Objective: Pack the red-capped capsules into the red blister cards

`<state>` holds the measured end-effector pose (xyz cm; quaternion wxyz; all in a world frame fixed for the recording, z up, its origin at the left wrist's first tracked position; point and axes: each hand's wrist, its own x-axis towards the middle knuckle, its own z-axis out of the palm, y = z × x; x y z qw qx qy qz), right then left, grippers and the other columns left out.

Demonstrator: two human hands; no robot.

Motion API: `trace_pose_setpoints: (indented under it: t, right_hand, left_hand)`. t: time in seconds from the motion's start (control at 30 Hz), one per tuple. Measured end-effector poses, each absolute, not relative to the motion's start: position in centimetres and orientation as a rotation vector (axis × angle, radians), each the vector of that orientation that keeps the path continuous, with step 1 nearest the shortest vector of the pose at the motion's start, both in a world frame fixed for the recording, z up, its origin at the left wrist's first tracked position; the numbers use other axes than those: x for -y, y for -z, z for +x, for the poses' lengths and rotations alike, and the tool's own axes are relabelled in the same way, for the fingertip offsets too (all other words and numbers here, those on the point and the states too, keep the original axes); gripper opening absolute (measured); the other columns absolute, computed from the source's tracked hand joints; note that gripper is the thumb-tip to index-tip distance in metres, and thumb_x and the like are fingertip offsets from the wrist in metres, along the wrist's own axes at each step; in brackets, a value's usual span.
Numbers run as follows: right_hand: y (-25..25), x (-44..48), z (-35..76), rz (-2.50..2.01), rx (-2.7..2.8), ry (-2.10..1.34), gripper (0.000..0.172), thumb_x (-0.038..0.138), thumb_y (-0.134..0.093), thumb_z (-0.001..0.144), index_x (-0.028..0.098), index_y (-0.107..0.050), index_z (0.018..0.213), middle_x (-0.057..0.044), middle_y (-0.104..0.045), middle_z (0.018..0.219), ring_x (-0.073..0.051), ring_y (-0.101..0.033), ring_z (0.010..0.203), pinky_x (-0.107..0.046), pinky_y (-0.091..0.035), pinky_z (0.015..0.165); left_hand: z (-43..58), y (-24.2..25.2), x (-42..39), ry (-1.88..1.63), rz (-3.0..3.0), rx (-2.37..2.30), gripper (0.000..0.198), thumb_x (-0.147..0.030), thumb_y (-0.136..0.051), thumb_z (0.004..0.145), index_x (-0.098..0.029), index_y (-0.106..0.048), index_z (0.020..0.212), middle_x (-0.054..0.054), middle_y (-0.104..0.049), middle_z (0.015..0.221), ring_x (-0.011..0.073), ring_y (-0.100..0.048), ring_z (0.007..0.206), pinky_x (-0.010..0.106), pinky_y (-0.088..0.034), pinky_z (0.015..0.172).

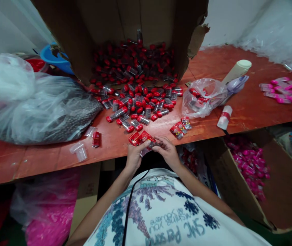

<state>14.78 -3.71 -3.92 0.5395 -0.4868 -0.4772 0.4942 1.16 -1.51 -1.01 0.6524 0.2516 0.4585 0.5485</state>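
Note:
At the table's front edge, my left hand (135, 156) is closed on small red printed packets (144, 136) with clear parts. My right hand (168, 151) pinches the right end of the same packets; whether they are joined cannot be seen. Just beyond my hands lies a spread of small clear tubes with red caps (138, 106), many filled with dark beads. To the right of my right hand, a few similar red packets (180, 127) lie flat on the table. Left of my left hand are a red cylindrical piece (96, 139) and clear empty tubes (80, 152).
A cardboard box (107, 20) on its side holds more red-capped tubes. A plastic bag of dark beads (45, 112) sits left. On the right are a clear bag (202, 99) with red packets, a white roll (224, 117) and pink tubes (280, 90). Below stands an open carton (228, 181).

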Motion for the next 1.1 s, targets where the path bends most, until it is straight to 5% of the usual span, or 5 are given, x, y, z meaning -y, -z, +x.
trace_pose_setpoints:
  t: [0.33, 0.5, 0.7, 0.9, 1.1]
  right_hand:
    - [4.6, 3.1, 15.7, -1.248, 1.181, -1.012, 0.027, 0.029, -0.070, 0.074, 0.025, -0.071, 0.100, -0.001, -0.063, 0.088, -0.015, -0.059, 0.079, -0.026, -0.049, 0.073]
    - [4.7, 1.6, 21.0, -1.444, 1.045, -0.652, 0.032, 0.033, -0.064, 0.079, 0.021, -0.067, 0.109, -0.005, -0.064, 0.102, -0.019, -0.059, 0.095, -0.034, -0.045, 0.088]
    - [4.0, 0.4, 23.7, -1.635, 1.169, -0.241, 0.033, 0.036, -0.063, 0.079, 0.020, -0.066, 0.107, -0.010, -0.057, 0.113, -0.023, -0.051, 0.110, -0.041, -0.038, 0.099]
    - [3.7, 2.3, 15.7, -1.327, 1.425, -0.940, 0.026, 0.030, -0.062, 0.080, 0.022, -0.063, 0.105, -0.002, -0.064, 0.087, -0.016, -0.060, 0.074, -0.027, -0.052, 0.066]
    - [4.3, 1.5, 13.7, -1.295, 1.627, -0.814, 0.026, 0.020, -0.048, 0.088, 0.023, -0.061, 0.111, -0.005, -0.068, 0.099, -0.019, -0.063, 0.091, -0.031, -0.050, 0.081]
  left_hand:
    - [2.0, 2.2, 1.3, -1.023, 0.432, -1.009, 0.026, -0.012, -0.078, 0.060, -0.011, -0.069, 0.085, 0.007, -0.072, 0.081, 0.0174, -0.067, 0.070, 0.028, -0.055, 0.070]
    - [1.6, 2.3, 1.0, -0.975, 0.276, -0.968, 0.035, -0.008, -0.073, 0.064, -0.011, -0.065, 0.098, 0.013, -0.072, 0.091, 0.0244, -0.069, 0.078, 0.039, -0.057, 0.073]
    - [1.5, 2.5, 1.0, -1.063, 0.209, -1.011, 0.030, -0.006, -0.076, 0.059, -0.010, -0.067, 0.087, 0.010, -0.073, 0.079, 0.0217, -0.069, 0.071, 0.035, -0.057, 0.071]
    - [1.8, 2.2, 0.6, -1.177, 0.232, -1.042, 0.021, -0.009, -0.078, 0.057, -0.008, -0.069, 0.075, 0.008, -0.072, 0.073, 0.0170, -0.067, 0.065, 0.027, -0.056, 0.064]
    - [0.7, 2.5, 0.9, -1.270, 0.267, -1.035, 0.026, -0.010, -0.080, 0.054, -0.011, -0.070, 0.078, 0.005, -0.072, 0.076, 0.0160, -0.067, 0.066, 0.027, -0.055, 0.067]
